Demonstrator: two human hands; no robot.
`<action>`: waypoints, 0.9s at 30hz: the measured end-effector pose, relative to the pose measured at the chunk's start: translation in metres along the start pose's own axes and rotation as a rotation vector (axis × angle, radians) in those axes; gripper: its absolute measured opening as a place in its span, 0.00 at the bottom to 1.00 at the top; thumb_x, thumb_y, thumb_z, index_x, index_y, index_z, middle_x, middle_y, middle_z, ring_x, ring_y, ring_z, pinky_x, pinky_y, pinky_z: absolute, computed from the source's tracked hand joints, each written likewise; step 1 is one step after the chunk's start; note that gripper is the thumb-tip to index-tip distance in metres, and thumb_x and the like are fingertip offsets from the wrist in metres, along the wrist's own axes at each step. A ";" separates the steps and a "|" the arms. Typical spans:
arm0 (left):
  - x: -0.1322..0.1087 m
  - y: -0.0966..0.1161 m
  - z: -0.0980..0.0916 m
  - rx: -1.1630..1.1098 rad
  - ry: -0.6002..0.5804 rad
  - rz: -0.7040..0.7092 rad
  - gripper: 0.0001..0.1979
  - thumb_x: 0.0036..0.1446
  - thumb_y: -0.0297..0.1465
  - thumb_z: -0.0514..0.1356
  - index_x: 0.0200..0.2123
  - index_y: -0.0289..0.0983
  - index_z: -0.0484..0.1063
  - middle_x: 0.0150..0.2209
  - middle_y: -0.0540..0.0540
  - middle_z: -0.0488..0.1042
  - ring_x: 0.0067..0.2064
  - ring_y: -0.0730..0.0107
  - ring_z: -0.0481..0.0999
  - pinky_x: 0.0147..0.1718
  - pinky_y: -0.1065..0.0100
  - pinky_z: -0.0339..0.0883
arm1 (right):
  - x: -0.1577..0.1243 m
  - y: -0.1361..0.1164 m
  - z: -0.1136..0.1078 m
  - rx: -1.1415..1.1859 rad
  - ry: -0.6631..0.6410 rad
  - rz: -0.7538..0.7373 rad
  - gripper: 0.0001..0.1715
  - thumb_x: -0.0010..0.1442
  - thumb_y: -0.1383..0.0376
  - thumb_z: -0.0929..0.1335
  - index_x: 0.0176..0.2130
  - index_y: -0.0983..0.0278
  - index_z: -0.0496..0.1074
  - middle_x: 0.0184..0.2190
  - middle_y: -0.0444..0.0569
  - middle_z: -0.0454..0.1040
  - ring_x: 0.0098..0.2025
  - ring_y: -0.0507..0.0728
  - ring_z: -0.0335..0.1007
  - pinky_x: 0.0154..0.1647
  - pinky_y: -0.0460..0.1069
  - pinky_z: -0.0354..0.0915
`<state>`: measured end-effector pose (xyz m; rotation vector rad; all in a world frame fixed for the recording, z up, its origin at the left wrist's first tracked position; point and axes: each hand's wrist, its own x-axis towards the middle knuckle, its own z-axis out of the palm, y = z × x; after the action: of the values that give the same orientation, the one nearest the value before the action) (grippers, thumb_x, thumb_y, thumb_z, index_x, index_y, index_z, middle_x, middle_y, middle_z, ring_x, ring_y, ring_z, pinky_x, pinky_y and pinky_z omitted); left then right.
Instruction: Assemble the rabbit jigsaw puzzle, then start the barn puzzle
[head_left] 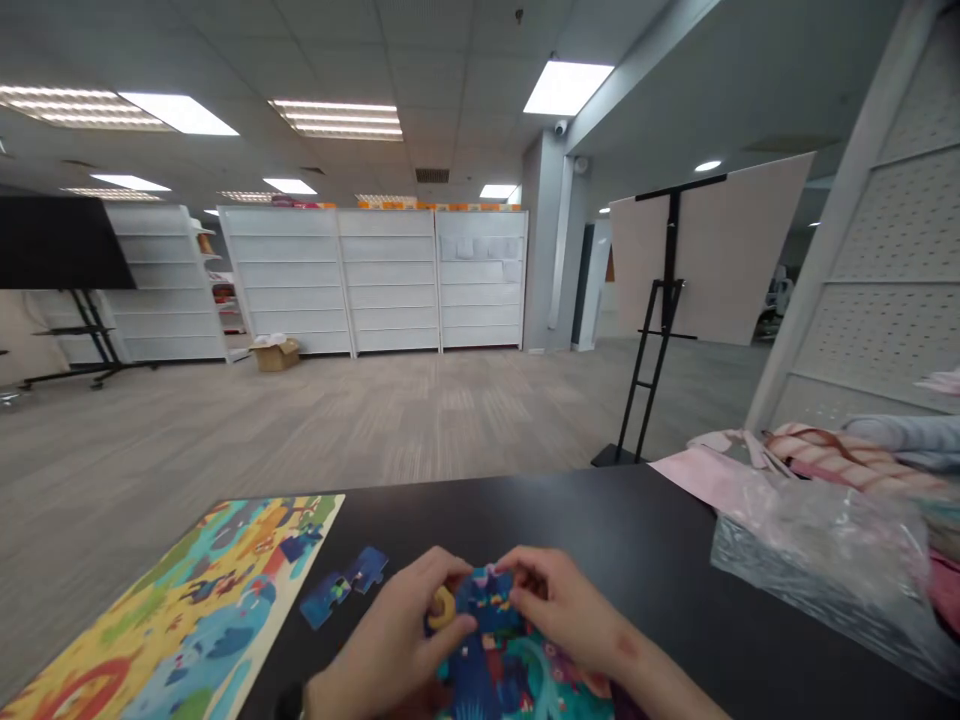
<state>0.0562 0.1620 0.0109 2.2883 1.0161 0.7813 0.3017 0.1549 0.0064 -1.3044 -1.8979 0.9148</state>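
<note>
My left hand (394, 640) and my right hand (566, 610) meet over a partly joined, brightly coloured jigsaw puzzle (510, 670) at the near edge of a black table (660, 560). Both hands pinch blue pieces at its top edge, and a yellow crescent shape shows beside my left fingers. The fingers hide part of those pieces. Two joined blue loose pieces (343, 585) lie left of my left hand, and another blue piece (301, 543) rests on the picture board. That multicoloured picture board (180, 610) lies at the table's left.
At the table's right sits a clear plastic bag (817, 550) over a grey patterned box, with pink paper and fabric rolls behind. Past the table's far edge are carpet, a black easel stand (660, 310), white shelving and a cardboard box (275, 354).
</note>
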 end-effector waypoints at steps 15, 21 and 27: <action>-0.009 -0.090 -0.084 0.182 -0.160 -0.324 0.28 0.48 0.34 0.63 0.56 0.41 0.74 0.53 0.42 0.76 0.52 0.52 0.76 0.54 0.56 0.68 | 0.001 0.033 -0.042 -0.311 0.123 0.167 0.17 0.46 0.71 0.67 0.34 0.62 0.83 0.21 0.43 0.78 0.24 0.53 0.70 0.26 0.46 0.56; -0.009 -0.090 -0.081 0.173 -0.130 -0.300 0.27 0.47 0.33 0.64 0.54 0.41 0.74 0.53 0.43 0.76 0.54 0.52 0.74 0.56 0.57 0.66 | 0.001 0.036 -0.049 -0.334 0.153 0.162 0.17 0.47 0.69 0.67 0.35 0.60 0.84 0.23 0.44 0.77 0.27 0.55 0.70 0.28 0.47 0.57; -0.009 -0.090 -0.081 0.186 -0.166 -0.291 0.27 0.49 0.32 0.62 0.54 0.40 0.74 0.53 0.43 0.75 0.54 0.53 0.74 0.56 0.57 0.65 | 0.002 0.034 -0.047 -0.288 0.179 0.122 0.21 0.51 0.68 0.65 0.41 0.60 0.83 0.27 0.46 0.77 0.32 0.56 0.71 0.35 0.49 0.63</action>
<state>-0.0476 0.2260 0.0070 2.2402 1.3505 0.3862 0.3567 0.1744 0.0042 -1.6288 -1.8735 0.5732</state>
